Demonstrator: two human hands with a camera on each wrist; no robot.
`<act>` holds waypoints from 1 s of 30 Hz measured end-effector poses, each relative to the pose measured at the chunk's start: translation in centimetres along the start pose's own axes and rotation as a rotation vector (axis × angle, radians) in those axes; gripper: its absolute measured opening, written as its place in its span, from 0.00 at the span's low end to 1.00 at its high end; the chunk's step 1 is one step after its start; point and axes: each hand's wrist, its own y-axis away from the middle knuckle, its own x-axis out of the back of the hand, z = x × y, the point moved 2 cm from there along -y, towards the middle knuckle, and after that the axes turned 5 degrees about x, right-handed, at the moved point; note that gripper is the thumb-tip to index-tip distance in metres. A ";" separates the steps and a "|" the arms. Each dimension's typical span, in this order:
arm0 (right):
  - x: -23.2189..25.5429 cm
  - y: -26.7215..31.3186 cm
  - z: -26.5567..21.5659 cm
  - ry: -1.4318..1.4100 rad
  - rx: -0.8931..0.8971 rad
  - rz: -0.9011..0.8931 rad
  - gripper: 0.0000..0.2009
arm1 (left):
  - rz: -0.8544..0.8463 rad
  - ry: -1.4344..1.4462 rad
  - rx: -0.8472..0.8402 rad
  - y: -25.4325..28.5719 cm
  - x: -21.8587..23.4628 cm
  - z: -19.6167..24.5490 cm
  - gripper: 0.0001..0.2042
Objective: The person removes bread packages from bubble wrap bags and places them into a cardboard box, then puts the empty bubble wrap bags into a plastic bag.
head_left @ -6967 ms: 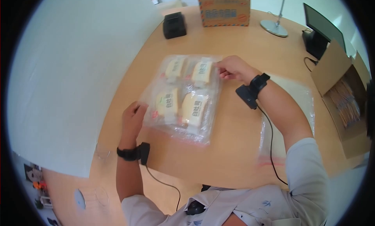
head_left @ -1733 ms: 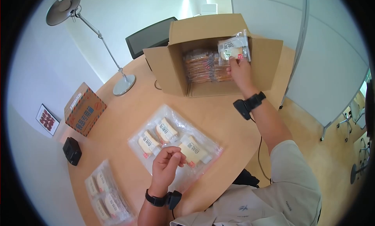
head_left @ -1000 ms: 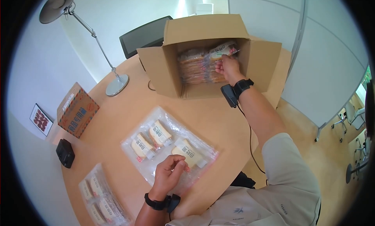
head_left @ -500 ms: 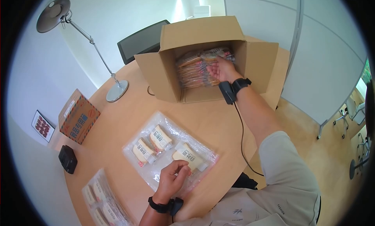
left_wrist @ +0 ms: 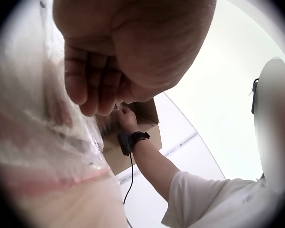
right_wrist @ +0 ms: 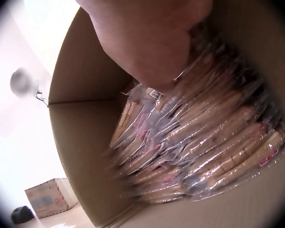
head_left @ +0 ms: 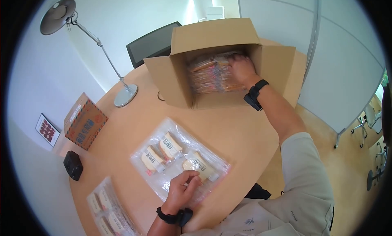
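My left hand (head_left: 182, 190) hovers over the near part of a clear plastic sheet (head_left: 167, 179), its fingers loosely curled and nothing between them. Three wrapped bread slices (head_left: 152, 159) with printed labels lie at this sheet, one right beside the left fingertips. In the left wrist view the same hand (left_wrist: 133, 52) overlaps the plastic's edge. Inside the open cardboard box (head_left: 210, 34), my right hand (head_left: 243, 69) reaches over the top of the right-hand stack of packaged bread (head_left: 206, 79). Its fingertips are hidden among the wrappers in the right wrist view, so I cannot tell whether they grip a pack.
A second plastic sheet with several bread packs (head_left: 107, 209) lies at the near left table edge. Farther back stand a black device (head_left: 73, 165), a printed carton (head_left: 86, 124), a desk lamp (head_left: 126, 96) and a monitor (head_left: 151, 44). The box flaps (head_left: 281, 70) spread sideways.
The right hand carried one bread pack into the box, laid it toward the top of the right stack, then moved farther in over it. The left hand stayed over the plastic sheet.
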 end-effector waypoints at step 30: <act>16.0 22.2 -17.7 -1.095 0.901 -0.560 0.10 | 0.015 -0.907 -0.048 0.1 1.9 0.7 0.17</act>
